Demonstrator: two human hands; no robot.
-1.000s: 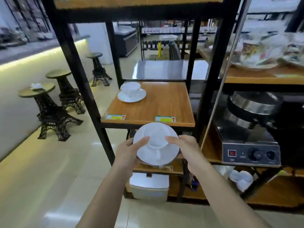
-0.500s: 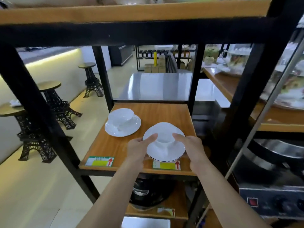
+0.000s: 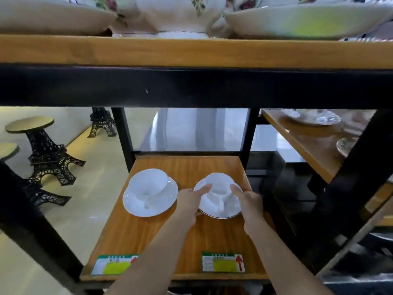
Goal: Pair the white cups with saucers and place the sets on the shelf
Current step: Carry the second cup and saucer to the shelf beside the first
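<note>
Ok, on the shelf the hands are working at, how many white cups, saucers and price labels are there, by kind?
Cups: 2, the left cup and the right cup
Saucers: 2, the left saucer and the right saucer, held by the left hand and right hand
Labels: 2, the left label and the right label
Total: 6

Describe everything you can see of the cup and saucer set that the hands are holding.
The glossy white ceramic cup sits upright on a round white saucer with a thin dark rim line, at the right of the wooden shelf board. The left hand and right hand grip the saucer's opposite edges. Another white set stands apart, left.
</note>
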